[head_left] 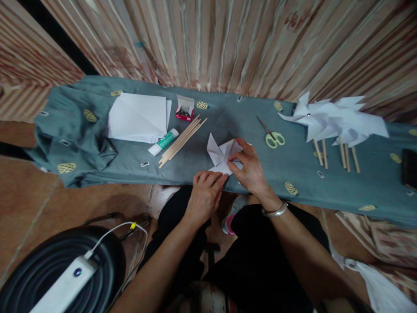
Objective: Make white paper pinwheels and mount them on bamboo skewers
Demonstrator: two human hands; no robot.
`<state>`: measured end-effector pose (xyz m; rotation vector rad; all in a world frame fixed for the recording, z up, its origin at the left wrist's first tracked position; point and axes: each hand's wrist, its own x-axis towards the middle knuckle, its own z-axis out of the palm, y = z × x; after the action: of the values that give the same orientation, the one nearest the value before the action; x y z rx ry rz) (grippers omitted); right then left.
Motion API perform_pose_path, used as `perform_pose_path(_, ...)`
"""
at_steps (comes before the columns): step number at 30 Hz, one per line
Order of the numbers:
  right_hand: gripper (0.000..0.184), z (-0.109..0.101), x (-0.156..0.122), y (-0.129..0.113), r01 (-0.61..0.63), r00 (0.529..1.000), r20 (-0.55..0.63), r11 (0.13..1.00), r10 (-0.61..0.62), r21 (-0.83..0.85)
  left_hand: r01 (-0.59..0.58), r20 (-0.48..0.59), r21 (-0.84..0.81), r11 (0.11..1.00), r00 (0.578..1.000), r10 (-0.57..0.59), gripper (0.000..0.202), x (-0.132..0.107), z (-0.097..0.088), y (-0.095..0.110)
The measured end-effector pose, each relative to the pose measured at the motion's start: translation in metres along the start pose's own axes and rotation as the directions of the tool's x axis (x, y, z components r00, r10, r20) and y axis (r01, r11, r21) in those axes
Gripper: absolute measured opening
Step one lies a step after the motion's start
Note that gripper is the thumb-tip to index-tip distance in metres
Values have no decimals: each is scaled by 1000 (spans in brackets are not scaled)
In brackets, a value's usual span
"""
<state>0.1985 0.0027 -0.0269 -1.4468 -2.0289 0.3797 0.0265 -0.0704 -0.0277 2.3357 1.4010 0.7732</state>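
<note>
A white paper pinwheel (223, 153) with folded blades lies near the front edge of the cloth-covered table. Pressed on its lower edge is my left hand (207, 190), fingers together and bent over the paper. My right hand (248, 167), with a silver bangle at the wrist, pinches the pinwheel close to its centre. Just left of it lie several thin wooden sticks (182, 141) and a green-and-white glue tube (163, 141). Behind the sticks stands an opened red box (185, 114) of small metal pieces. Green-handled scissors (271, 134) rest to the right of my right hand.
A stack of white paper (138, 117) sits on the left of the patterned green cloth (228, 111). Several pinwheels on sticks (339, 119) are piled at the right. A dark phone-like object (409, 169) lies at the right edge. A white power strip (65, 284) rests on a black round stool (109, 265).
</note>
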Motion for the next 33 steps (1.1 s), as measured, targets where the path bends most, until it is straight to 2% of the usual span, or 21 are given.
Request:
perform_pose_path(7,7,-2,0,-1,-44,999,3,999,44,5,7,1,-6,1000,1000,-7,37,0,1,0)
perform_pose_path(22,4,-2,-1,-2,-9,1000,23,1000,10,-6,-8,-25,-13,1000,1000,8,33,0,1,0)
perform_pose_path(33,17,-3,-4,-4,41,998,54,998,-38,-48,0,-13,-5,1000,1000,-1,34,0,1,1)
